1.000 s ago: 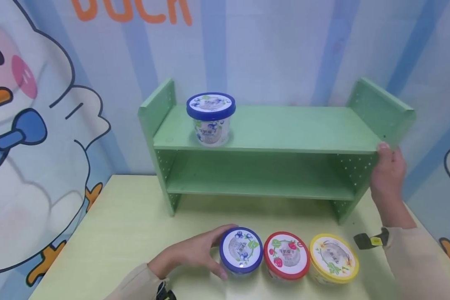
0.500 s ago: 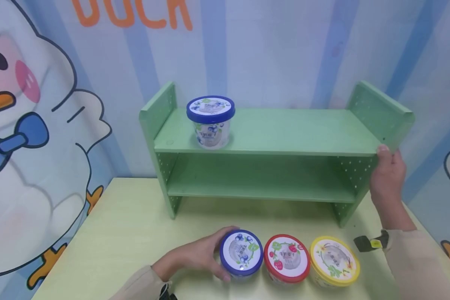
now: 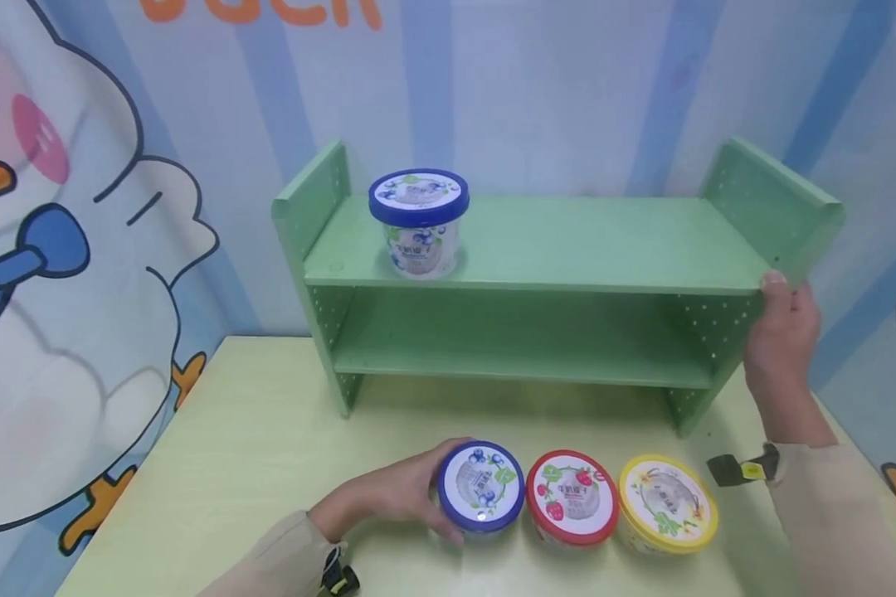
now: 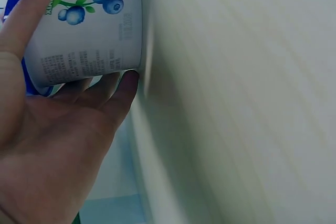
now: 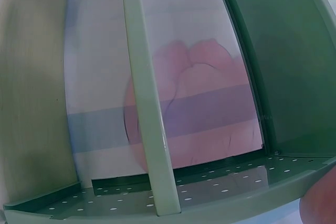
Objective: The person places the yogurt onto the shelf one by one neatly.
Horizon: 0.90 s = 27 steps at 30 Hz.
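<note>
My left hand [image 3: 399, 493] holds a blue-lidded blueberry tub [image 3: 481, 487] from its left side, upright on the table. In the left wrist view, the thumb lies along one side of that tub [image 4: 86, 30] and the fingers bend round the other. A red-lidded strawberry tub [image 3: 572, 497] stands close on its right, followed by a yellow-lidded tub [image 3: 668, 503]. My right hand [image 3: 782, 340] grips the right side panel of the green shelf [image 3: 582, 240], thumb at the upper board's front corner. Only a small part of the right hand [image 5: 320, 198] shows in the right wrist view.
Another blue-lidded blueberry tub [image 3: 420, 224] stands on the upper board, towards its left end. The shelf has raised side panels and a lower board [image 3: 523, 340]. Behind the pale yellow table [image 3: 216, 448] hangs a duck-printed cloth [image 3: 538, 91].
The left hand's thumb and fingers have closed in slightly round the blueberry tub. The head view has tilted a little. My right hand keeps its grip on the shelf.
</note>
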### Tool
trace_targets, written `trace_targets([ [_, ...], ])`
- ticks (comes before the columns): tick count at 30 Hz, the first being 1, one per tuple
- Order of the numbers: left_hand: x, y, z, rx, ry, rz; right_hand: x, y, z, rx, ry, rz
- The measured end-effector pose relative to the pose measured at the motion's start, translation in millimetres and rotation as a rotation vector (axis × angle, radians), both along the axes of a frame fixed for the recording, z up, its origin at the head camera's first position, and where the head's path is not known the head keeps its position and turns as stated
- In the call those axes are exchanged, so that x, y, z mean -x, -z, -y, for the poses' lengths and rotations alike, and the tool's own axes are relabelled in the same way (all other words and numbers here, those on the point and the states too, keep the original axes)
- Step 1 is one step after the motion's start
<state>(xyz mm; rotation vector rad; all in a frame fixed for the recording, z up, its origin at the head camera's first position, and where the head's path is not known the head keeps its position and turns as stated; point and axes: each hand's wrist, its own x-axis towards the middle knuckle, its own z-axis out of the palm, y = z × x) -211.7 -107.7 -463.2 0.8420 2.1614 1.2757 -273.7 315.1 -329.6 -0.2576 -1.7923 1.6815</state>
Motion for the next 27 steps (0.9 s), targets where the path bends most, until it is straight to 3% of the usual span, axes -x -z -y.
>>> trace_targets([
  [8,-2.8,3.7,0.0,0.030,-0.039,-0.004,-2.6,-1.3,1.7,-0.007,-0.025,0.068],
  [19,-0.1,4.6,1.4,-0.022,-0.026,-0.027,-3.0,-0.4,0.3,-0.047,-0.039,0.062],
  [27,0.5,3.3,0.5,-0.056,-0.005,-0.009,-1.3,-1.5,0.5,-0.001,-0.037,0.025],
])
